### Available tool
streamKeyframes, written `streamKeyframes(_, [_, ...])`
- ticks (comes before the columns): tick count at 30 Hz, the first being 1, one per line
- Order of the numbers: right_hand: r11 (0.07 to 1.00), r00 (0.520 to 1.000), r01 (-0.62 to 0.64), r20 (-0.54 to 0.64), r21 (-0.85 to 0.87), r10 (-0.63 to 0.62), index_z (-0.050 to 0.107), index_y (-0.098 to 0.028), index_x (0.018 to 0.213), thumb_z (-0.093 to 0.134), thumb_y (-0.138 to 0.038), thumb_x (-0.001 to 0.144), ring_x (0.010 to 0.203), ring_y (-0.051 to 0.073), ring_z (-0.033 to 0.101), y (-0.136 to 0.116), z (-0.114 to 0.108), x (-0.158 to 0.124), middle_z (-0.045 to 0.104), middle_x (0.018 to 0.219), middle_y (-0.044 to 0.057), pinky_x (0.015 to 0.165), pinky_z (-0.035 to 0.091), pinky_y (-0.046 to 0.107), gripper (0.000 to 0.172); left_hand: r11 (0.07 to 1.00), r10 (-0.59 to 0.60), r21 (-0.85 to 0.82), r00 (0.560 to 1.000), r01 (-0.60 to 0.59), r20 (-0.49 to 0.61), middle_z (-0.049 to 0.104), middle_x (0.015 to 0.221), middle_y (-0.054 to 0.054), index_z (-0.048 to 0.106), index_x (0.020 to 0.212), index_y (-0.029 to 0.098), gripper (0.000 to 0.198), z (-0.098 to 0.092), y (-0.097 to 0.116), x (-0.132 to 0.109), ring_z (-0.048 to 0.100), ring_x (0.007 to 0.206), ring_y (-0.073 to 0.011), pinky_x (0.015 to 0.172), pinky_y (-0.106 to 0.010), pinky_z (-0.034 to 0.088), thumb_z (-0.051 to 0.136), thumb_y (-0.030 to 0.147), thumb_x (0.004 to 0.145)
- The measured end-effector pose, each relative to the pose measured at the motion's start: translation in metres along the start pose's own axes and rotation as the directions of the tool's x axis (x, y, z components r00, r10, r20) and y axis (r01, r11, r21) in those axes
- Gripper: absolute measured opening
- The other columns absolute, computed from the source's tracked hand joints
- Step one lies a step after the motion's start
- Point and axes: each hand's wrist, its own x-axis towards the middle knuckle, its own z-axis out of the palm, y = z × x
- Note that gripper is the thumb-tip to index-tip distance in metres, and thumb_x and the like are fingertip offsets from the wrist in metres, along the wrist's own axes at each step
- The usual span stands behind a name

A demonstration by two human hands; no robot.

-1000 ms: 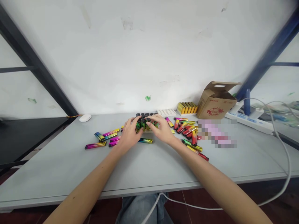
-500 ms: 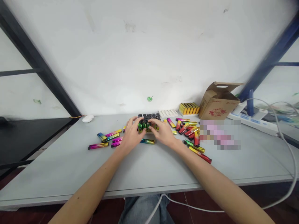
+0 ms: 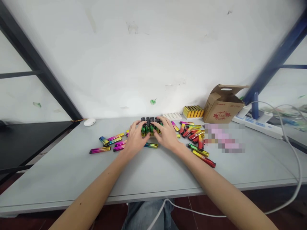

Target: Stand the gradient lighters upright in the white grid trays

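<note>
Several upright green lighters with black tops (image 3: 149, 123) stand packed in a block at the middle of the table. My left hand (image 3: 137, 137) curves round the block's left side, its fingertips on the front lighters. From the right, my right hand (image 3: 166, 132) wraps round the block with its fingers over the tops. Loose pink and yellow lighters (image 3: 100, 149) lie left of my left hand. Red and yellow lighters (image 3: 189, 131) lie in a pile to the right. A blue and yellow lighter (image 3: 151, 145) rests just in front of the block.
Behind the pile are a white tray with holes (image 3: 172, 116) and a tray of yellow lighters (image 3: 193, 111). An open cardboard box (image 3: 222, 107) and a power strip (image 3: 260, 126) stand at the right. A white mouse (image 3: 89, 122) lies at the back left. A white cable (image 3: 297, 159) hangs over the edge.
My right hand has shifted slightly, and its fingers now reach farther over the black tops at the block's right side. My left hand has barely moved.
</note>
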Motion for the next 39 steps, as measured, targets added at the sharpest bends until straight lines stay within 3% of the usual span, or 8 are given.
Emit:
streamKeyframes(5, [0.978,0.979,-0.205,-0.001,0.027,0.205,0.066,-0.017,0.108,0.047,-0.019,0.087,0.110,0.026,0.057,0.027,-0.028,0.012,0.064,0.117,0.013,0.097,0.043,0.040,0.029,1.000,-0.007,0.001,1.000,0.006,0.026,0.049,0.131,-0.010,0.051,0.127,0.024,0.044,-0.002,0.001,0.000,0.048,0.123,-0.0292,0.105,-0.046,0.042,0.060,0.027,0.084])
streamKeyframes(8, [0.917,0.887,-0.395,0.237,-0.056,0.397,0.069,-0.019,0.089,0.049,-0.017,0.080,0.081,0.021,0.063,0.052,-0.045,0.014,0.071,0.087,0.006,0.075,0.046,0.032,0.022,1.000,-0.024,-0.005,0.998,0.024,0.053,0.047,0.134,-0.011,0.051,0.127,0.023,0.044,-0.002,0.002,0.000,0.047,0.125,-0.0295,0.104,-0.046,0.043,0.059,0.028,0.085])
streamKeyframes(12, [0.946,0.769,-0.323,0.589,0.025,0.248,0.070,-0.021,0.085,0.064,-0.020,0.069,0.075,0.018,0.063,0.067,-0.053,0.009,0.072,0.086,0.002,0.066,0.043,0.026,0.017,0.999,-0.036,-0.009,0.997,0.037,0.062,0.046,0.135,-0.011,0.050,0.129,0.023,0.045,-0.002,0.004,0.000,0.045,0.125,-0.0294,0.105,-0.046,0.041,0.059,0.028,0.085])
streamKeyframes(15, [0.943,0.727,-0.331,0.647,0.033,0.232,0.070,-0.021,0.086,0.071,-0.025,0.065,0.076,0.019,0.064,0.066,-0.052,0.006,0.072,0.088,0.003,0.067,0.044,0.026,0.022,0.999,-0.040,-0.017,0.998,0.041,0.056,0.046,0.134,-0.010,0.050,0.128,0.024,0.043,-0.002,0.004,-0.001,0.045,0.125,-0.0295,0.104,-0.046,0.042,0.058,0.028,0.086])
streamKeyframes(25, [0.945,0.726,-0.325,0.632,-0.032,0.271,0.068,-0.022,0.087,0.072,-0.026,0.069,0.077,0.019,0.063,0.063,-0.050,0.006,0.071,0.089,0.003,0.066,0.043,0.027,0.018,1.000,-0.004,0.000,1.000,0.004,0.031,0.046,0.133,-0.011,0.050,0.129,0.024,0.042,-0.001,0.004,-0.002,0.045,0.125,-0.0301,0.105,-0.047,0.041,0.056,0.029,0.087])
streamKeyframes(30, [0.959,0.807,-0.274,0.525,-0.075,0.271,0.070,-0.021,0.091,0.068,-0.038,0.075,0.098,0.025,0.062,0.071,-0.086,-0.007,0.068,0.108,0.008,0.080,0.047,0.033,0.024,1.000,-0.005,0.018,0.999,0.004,0.041,0.045,0.134,-0.013,0.050,0.129,0.022,0.042,-0.001,0.003,-0.002,0.044,0.126,-0.0321,0.104,-0.049,0.041,0.055,0.029,0.088])
streamKeyframes(35, [0.987,0.771,-0.044,0.623,-0.154,0.132,0.075,-0.024,0.083,0.068,-0.037,0.076,0.132,0.034,0.044,0.074,-0.125,-0.040,0.060,0.129,0.009,0.096,0.044,0.044,0.017,1.000,0.015,0.007,0.999,-0.015,0.032,0.043,0.134,-0.014,0.047,0.132,0.022,0.046,0.003,0.004,-0.004,0.043,0.126,-0.0326,0.104,-0.049,0.040,0.055,0.029,0.088])
streamKeyframes(39, [0.982,0.768,-0.014,0.627,-0.189,0.131,0.075,-0.022,0.075,0.065,-0.031,0.077,0.137,0.036,0.038,0.071,-0.122,-0.056,0.054,0.138,0.010,0.103,0.040,0.049,0.013,1.000,0.016,0.004,0.999,-0.016,0.028,0.043,0.133,-0.013,0.046,0.132,0.023,0.046,0.003,0.003,-0.004,0.043,0.126,-0.0320,0.104,-0.048,0.040,0.055,0.029,0.088])
